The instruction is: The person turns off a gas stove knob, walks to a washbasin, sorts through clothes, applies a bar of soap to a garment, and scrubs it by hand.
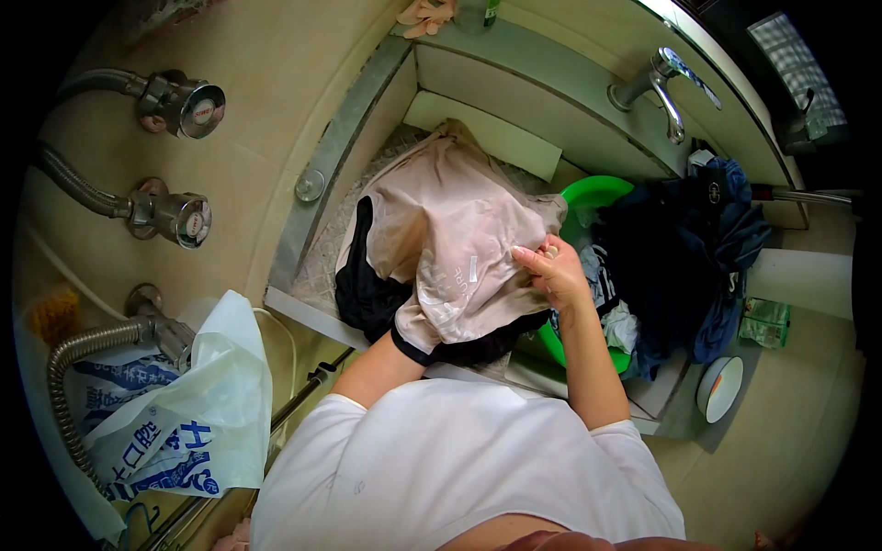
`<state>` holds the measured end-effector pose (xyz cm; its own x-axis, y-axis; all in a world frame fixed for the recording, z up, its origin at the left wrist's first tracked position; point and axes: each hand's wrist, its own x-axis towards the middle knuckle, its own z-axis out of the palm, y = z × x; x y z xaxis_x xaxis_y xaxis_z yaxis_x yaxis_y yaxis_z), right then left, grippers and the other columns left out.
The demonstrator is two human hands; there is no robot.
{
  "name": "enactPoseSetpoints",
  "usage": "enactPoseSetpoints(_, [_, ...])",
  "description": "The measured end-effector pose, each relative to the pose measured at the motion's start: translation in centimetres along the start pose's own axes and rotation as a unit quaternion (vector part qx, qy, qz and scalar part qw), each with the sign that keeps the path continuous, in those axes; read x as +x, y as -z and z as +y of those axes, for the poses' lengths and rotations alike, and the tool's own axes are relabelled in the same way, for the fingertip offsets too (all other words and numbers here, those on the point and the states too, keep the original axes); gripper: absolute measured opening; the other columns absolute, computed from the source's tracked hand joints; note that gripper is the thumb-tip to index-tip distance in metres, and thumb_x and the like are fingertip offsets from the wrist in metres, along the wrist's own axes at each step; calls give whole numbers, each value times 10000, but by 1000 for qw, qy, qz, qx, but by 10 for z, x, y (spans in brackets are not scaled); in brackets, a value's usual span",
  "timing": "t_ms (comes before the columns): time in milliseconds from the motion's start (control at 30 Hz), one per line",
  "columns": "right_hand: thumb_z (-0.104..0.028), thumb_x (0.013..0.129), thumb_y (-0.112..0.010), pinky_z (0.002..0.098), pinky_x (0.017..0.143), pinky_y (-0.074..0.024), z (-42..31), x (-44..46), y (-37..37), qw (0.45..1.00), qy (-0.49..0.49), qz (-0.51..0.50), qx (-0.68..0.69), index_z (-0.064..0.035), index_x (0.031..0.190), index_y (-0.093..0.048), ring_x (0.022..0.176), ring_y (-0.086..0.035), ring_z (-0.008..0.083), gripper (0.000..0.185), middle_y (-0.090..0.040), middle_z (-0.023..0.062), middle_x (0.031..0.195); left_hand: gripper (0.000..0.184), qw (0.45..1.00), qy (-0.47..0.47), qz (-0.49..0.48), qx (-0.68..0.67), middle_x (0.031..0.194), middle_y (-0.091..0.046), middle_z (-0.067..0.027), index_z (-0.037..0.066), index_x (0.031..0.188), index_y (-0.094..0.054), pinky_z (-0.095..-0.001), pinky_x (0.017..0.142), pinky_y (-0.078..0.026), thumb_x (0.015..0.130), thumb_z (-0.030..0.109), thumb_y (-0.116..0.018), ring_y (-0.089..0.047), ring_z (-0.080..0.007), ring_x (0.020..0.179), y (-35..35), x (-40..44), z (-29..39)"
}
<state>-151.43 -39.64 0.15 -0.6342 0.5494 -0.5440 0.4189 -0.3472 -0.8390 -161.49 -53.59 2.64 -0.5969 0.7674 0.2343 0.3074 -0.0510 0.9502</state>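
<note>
A beige garment with black trim (464, 248), probably a shirt, is spread over the sink basin, wet and creased, with small pale print and a white patch on it. My left forearm (378, 369) goes in through a black-edged opening of it, and the fabric hides my left hand. At the garment's right side my right hand (553, 268) is closed, thumb and fingers pinching the cloth. Black fabric (367, 292) shows beneath it at the lower left.
A green basin (593, 191) stands right of the garment, with a heap of dark clothes (684, 248) in and over it. The tap (663, 87) is above. A white bowl (719, 389) lies at right. Plastic bags (225, 404) hang at left below valves (188, 216).
</note>
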Motion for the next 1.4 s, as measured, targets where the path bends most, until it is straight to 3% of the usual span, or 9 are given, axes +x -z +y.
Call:
enactPoseSetpoints(367, [-77, 821, -567, 139, 379, -276, 33, 1, 10, 883, -206, -133, 400, -105, 787, -473, 539, -378, 50, 103, -409, -38, 648, 330, 955, 116, -14, -272, 950, -573, -84, -4, 1067, -519, -279, 761, -465, 765, 61, -632, -559, -193, 851, -22, -9, -51])
enactPoseSetpoints(467, [-81, 830, -531, 153, 366, -258, 25, -5, 17, 772, -201, -138, 587, -104, 794, -469, 523, -353, 56, 76, -389, -38, 640, 261, 999, -7, 52, 10, 907, -590, -95, 1, 1009, -557, -295, 745, -463, 778, 101, -625, -569, -213, 838, -3, 12, 10])
enactPoseSetpoints(633, [-114, 873, -497, 209, 468, -326, 2, -19, -4, 950, 212, 104, 204, -66, 856, -475, 593, -406, 98, 55, -452, 6, 734, 274, 997, -30, 16, 68, 918, -593, -100, 6, 1008, -562, -342, 799, -434, 761, 104, -625, -569, -247, 856, -2, 5, 1])
enactPoseSetpoints(767, [-29, 804, -524, 317, 646, -403, -22, -9, -44, 796, 537, 55, -275, -57, 838, -529, 714, -489, 212, 45, -514, 67, 763, 397, 1000, -18, 8, 22, 1038, -541, -125, 16, 1122, -486, -365, 838, -409, 760, 132, -600, -530, -289, 945, -7, -16, -21])
enactPoseSetpoints(833, [-36, 745, -560, 365, 702, -407, -20, 8, -49, 755, 531, -67, -379, -50, 775, -557, 777, -498, 304, 34, -541, 120, 769, 356, 992, 4, -91, 82, 1075, -505, -129, 10, 1141, -462, -309, 897, -388, 817, 127, -553, -494, -232, 1005, 1, -11, -21])
enactPoseSetpoints(1000, [-62, 744, -573, 392, 653, -399, -15, 41, -28, 792, 489, 91, -354, -69, 736, -554, 709, -512, 306, 22, -552, 115, 725, 382, 992, -52, -70, 89, 1156, -467, -121, 13, 1207, -408, -287, 972, -341, 848, 98, -509, -445, -216, 1103, 1, -25, -39])
enactPoseSetpoints(1133, [-53, 713, -627, 380, 646, -395, -14, -11, -62, 758, 550, -27, -349, -65, 793, -543, 710, -513, 295, 116, -531, 101, 725, 393, 977, 187, -18, -96, 1146, -453, -94, 22, 1226, -379, -283, 956, -338, 861, 106, -497, -436, -193, 1099, -16, -44, -66])
enactPoseSetpoints(1200, [-44, 701, -598, 380, 661, -428, -6, 22, -43, 779, 536, -18, -326, -72, 768, -554, 732, -546, 286, 85, -566, 105, 743, 305, 982, 66, -37, -171, 1057, -486, -69, 24, 1136, -435, -258, 893, -380, 862, 134, -508, -478, -172, 991, -6, -15, -40])
enactPoseSetpoints(1400, [-211, 845, -586, 269, 543, -411, 23, 70, 37, 901, 361, 144, -191, -18, 845, -551, 590, -498, 125, 196, -517, 40, 624, 495, 897, -179, -88, 394, 1200, -479, -144, 73, 1265, -438, -397, 944, -341, 810, 241, -538, -474, -278, 1080, 7, -9, -13])
